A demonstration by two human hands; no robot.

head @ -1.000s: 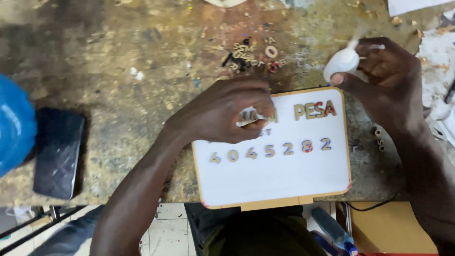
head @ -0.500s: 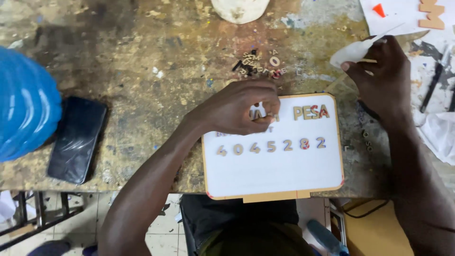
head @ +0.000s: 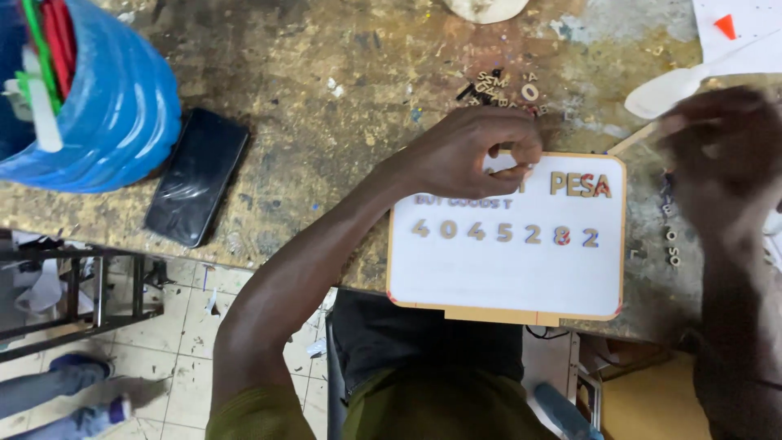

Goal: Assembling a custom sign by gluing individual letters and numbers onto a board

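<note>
Since the earlier frame, right hand (head: 725, 155) has blurred rightward, grip indiscernible; left hand (head: 476, 151) pinches small light letter (head: 511, 171) on white board (head: 505, 269), fingertips together; fragile piece, best held by its edges

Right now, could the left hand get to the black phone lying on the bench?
Probably yes. The left hand rests at the white board's top edge, and the black phone lies apart to its left with only bare, stained benchtop between them. It pinches a small piece, though.
</note>
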